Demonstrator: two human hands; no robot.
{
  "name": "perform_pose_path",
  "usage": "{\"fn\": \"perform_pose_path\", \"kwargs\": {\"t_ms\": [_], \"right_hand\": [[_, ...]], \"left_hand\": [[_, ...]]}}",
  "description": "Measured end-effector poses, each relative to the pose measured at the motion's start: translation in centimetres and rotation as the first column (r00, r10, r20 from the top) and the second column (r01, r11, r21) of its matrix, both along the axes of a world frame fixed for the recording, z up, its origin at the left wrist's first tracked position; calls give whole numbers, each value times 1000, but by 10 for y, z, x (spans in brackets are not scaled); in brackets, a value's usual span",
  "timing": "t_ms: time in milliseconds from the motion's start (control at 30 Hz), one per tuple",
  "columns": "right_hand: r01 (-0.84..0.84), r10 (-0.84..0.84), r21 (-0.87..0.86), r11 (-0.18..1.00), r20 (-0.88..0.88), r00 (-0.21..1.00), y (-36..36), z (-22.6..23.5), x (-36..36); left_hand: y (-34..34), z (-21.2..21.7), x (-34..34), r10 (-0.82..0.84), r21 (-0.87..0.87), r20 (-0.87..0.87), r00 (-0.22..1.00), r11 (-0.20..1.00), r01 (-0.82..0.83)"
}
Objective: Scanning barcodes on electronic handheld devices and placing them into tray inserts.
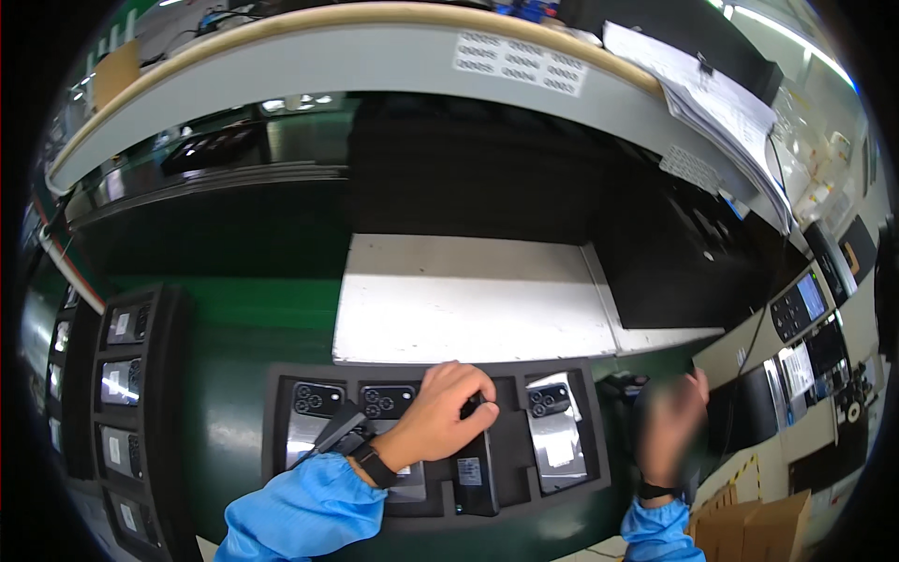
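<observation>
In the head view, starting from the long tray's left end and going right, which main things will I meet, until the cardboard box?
Left-end phone, left hand, right-end phone, right hand (blurred), cardboard box. I omit the dark phone, which overlaps the left hand.

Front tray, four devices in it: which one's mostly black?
The third device from the left in the front tray, its upper end in the left hand. The other three devices have silvery-grey lower portions.

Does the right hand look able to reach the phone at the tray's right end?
Probably yes: the right hand is just beside the tray, and the left hand is clear of that phone.
</observation>
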State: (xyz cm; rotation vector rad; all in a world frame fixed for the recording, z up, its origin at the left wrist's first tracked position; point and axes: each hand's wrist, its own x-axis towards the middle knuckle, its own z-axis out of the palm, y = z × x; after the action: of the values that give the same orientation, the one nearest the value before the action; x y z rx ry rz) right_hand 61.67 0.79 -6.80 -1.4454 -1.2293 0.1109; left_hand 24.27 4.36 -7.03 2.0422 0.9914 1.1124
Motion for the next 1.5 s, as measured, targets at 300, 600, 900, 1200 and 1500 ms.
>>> {"fn": "perform_pose_path", "kwargs": {"t_ms": [300, 600, 900, 1200, 1500], "right_hand": [[265, -41, 216, 940, -698, 715, 44, 93, 258], [807, -840, 269, 525, 315, 442, 64, 85, 427], [-335, 221, -106, 936, -565, 795, -9, -2, 1], [-546, 652, -802, 243, -282, 704, 16, 42, -154], [51, -9, -138, 989, 289, 957, -16, 16, -75]], "left_hand": [[-1, -5, 2, -16, 17, 20, 1000, 1000, 15], [-1, -5, 3, -8, 36, 49, 999, 999, 6], [8, -10, -1, -28, -7, 148, 989, 1000, 29], [1, 2, -8, -14, -2, 30, 999, 1000, 14], [-9, -6, 4, 106, 252, -445, 889, 968, 11]]}}
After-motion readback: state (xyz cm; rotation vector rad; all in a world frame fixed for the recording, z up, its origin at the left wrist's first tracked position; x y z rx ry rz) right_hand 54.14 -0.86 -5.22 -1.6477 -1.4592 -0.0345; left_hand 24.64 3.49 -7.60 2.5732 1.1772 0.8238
